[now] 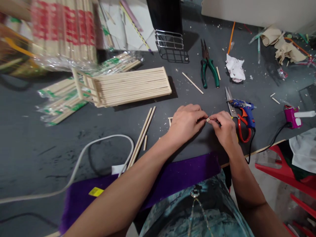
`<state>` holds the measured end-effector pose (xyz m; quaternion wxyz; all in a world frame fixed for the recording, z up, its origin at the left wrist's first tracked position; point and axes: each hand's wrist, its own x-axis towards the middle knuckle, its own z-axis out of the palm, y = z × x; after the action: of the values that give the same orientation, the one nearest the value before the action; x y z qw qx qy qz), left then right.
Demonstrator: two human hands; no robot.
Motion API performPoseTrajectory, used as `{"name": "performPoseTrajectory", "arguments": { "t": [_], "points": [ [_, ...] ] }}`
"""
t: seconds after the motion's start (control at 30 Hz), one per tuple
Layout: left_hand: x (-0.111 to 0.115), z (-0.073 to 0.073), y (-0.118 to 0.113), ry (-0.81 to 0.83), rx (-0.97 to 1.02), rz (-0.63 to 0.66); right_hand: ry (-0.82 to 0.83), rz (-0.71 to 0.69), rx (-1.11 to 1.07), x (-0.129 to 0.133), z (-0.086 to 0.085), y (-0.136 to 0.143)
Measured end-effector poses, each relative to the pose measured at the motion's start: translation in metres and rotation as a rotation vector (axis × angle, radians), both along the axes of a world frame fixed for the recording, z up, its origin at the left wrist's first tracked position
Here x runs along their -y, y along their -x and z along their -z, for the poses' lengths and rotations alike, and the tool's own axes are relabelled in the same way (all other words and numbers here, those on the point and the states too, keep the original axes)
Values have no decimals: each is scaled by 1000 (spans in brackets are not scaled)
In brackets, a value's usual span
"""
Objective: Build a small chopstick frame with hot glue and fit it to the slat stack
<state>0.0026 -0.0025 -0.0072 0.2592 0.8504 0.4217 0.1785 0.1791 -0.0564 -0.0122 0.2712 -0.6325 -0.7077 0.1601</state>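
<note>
My left hand (pixel 186 121) and my right hand (pixel 224 126) meet over the grey table, both with fingers pinched on one small piece of pale wood (pixel 207 119). The piece is mostly hidden by the fingertips. Beside my left wrist, part of a small stick frame (pixel 170 120) shows. Two long sticks (pixel 142 136) and a short stick (pixel 145 143) lie left of my left forearm. Close to my right hand are scissors (pixel 243 126) with orange handles and a blue glue gun (pixel 249 113).
A structure of glued sticks (pixel 133 86) lies at centre left, near packs of chopsticks (pixel 64 33). Green-handled pliers (pixel 209 67), a phone (pixel 166 16) on a wire stand and crumpled paper (pixel 235 68) are farther back. A white cable (pixel 81 161) curves at left; purple cloth (pixel 182 174) lines the near edge.
</note>
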Motion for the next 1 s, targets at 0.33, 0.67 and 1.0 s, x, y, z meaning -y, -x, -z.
{"name": "performPoseTrajectory", "arguments": {
  "t": [0.33,0.67,1.0],
  "points": [
    [1,-1,0,-10,-24,-4,12,-32,3,0,-3,-2],
    [1,0,0,-2,-19,-12,17,-30,24,1,-3,-2],
    [1,-1,0,-3,-26,-6,17,-28,31,0,-4,-1]
  ]
}}
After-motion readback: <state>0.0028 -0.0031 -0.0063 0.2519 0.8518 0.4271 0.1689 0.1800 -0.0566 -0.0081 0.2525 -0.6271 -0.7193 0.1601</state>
